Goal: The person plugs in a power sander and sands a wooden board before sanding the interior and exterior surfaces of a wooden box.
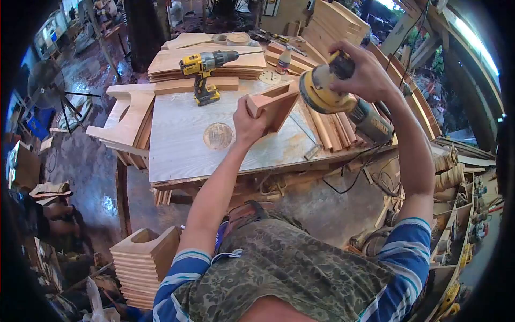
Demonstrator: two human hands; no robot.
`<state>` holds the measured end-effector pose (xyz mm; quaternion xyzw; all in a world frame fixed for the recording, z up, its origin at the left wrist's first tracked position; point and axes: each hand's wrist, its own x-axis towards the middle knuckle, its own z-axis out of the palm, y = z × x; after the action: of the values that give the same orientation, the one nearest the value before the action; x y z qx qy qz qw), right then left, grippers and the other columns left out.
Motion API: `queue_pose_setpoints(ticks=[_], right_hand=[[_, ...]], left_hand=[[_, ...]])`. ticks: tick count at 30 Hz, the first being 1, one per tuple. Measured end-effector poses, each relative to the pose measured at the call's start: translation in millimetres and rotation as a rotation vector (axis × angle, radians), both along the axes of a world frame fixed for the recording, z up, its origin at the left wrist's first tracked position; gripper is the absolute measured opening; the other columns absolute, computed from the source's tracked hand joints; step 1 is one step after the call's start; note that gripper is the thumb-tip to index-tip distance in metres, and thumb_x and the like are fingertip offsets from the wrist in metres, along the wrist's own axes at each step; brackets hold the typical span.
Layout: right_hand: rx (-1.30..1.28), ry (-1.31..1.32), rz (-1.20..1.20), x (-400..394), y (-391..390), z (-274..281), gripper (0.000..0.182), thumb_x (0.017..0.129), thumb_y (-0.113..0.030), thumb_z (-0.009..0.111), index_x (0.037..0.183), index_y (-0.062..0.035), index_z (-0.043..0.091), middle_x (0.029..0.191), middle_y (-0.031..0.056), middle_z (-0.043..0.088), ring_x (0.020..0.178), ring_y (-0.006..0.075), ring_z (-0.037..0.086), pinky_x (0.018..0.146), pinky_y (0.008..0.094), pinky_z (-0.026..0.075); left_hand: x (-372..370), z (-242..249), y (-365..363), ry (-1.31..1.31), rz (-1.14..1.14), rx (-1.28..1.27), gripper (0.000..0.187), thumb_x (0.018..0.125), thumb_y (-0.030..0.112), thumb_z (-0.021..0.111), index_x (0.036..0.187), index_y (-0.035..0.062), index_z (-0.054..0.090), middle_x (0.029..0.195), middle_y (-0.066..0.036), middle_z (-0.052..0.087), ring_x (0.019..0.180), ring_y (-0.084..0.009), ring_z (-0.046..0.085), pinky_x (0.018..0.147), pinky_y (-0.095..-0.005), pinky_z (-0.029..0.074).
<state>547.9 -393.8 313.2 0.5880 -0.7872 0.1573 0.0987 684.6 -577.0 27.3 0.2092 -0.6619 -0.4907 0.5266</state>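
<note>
1. Wooden piece (273, 104), angular and box-like, was held up above the workbench (177, 145), just beside the sander's pad.
2. Left hand (248, 122) was closed around the piece's lower left end, fingers wrapped on the wood.
3. Right hand (363, 72) was clamped over the top of the yellow orbital sander (324, 90), whose disc was tilted toward the piece's right edge; whether they touched could not be told.
4. A yellow cordless drill (204, 72) stood on the bench behind, near stacked boards (177, 61).
5. A round sanding disc (218, 136) lay flat on the benchtop below the left hand.
6. A stack of similar wooden pieces (144, 265) sat on the floor at lower left.
</note>
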Motion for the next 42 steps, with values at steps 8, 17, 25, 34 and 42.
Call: queue_pose_setpoints(ticks=[8, 17, 25, 34, 42], right_hand=[[0.170, 0.045, 0.126, -13, -64, 4, 0.068, 0.067, -0.029, 0.084, 0.127, -0.0142, 0.058, 0.108, 0.0172, 0.069, 0.100, 0.0336, 0.067, 0.092, 0.0452, 0.052], [0.288, 0.019, 0.373, -31, -102, -16, 0.071, 0.067, -0.029, 0.083, 0.131, -0.0120, 0.058, 0.116, 0.0175, 0.066, 0.112, 0.0356, 0.063, 0.100, 0.0461, 0.050], [0.186, 0.050, 0.432, -31, -119, -31, 0.069, 0.064, -0.028, 0.082, 0.128, -0.0109, 0.059, 0.110, 0.0167, 0.068, 0.103, 0.0341, 0.066, 0.095, 0.0434, 0.052], [0.201, -0.003, 0.258, 3, -118, -31, 0.071, 0.063, -0.031, 0.081, 0.129, -0.0142, 0.060, 0.107, 0.0188, 0.072, 0.097, 0.0358, 0.070, 0.088, 0.0439, 0.056], [0.261, -0.078, 0.205, 38, -135, -28, 0.072, 0.064, -0.031, 0.084, 0.130, -0.0136, 0.060, 0.109, 0.0186, 0.072, 0.100, 0.0350, 0.070, 0.091, 0.0426, 0.056]], left_hand=[[-6, -7, 7, -0.034, 0.103, -0.145, 0.039, 0.080, 0.008, 0.073, 0.116, 0.0030, 0.057, 0.094, -0.023, 0.072, 0.090, -0.0450, 0.071, 0.074, -0.0473, 0.057], [-10, -10, 8, -0.054, 0.192, -0.221, 0.037, 0.081, 0.005, 0.070, 0.114, 0.0018, 0.054, 0.093, -0.024, 0.071, 0.087, -0.0463, 0.070, 0.072, -0.0494, 0.057], [-9, -7, 3, -0.058, 0.195, -0.236, 0.040, 0.081, 0.006, 0.071, 0.117, 0.0017, 0.053, 0.091, -0.025, 0.071, 0.085, -0.0489, 0.069, 0.070, -0.0517, 0.056], [1, -18, -2, -0.103, 0.092, -0.193, 0.025, 0.089, 0.011, 0.070, 0.106, 0.0037, 0.054, 0.085, -0.026, 0.070, 0.084, -0.0516, 0.066, 0.067, -0.0554, 0.052], [6, -10, 4, -0.238, 0.147, -0.146, 0.035, 0.083, 0.010, 0.075, 0.108, 0.0037, 0.051, 0.084, -0.025, 0.069, 0.082, -0.0497, 0.067, 0.069, -0.0552, 0.053]])
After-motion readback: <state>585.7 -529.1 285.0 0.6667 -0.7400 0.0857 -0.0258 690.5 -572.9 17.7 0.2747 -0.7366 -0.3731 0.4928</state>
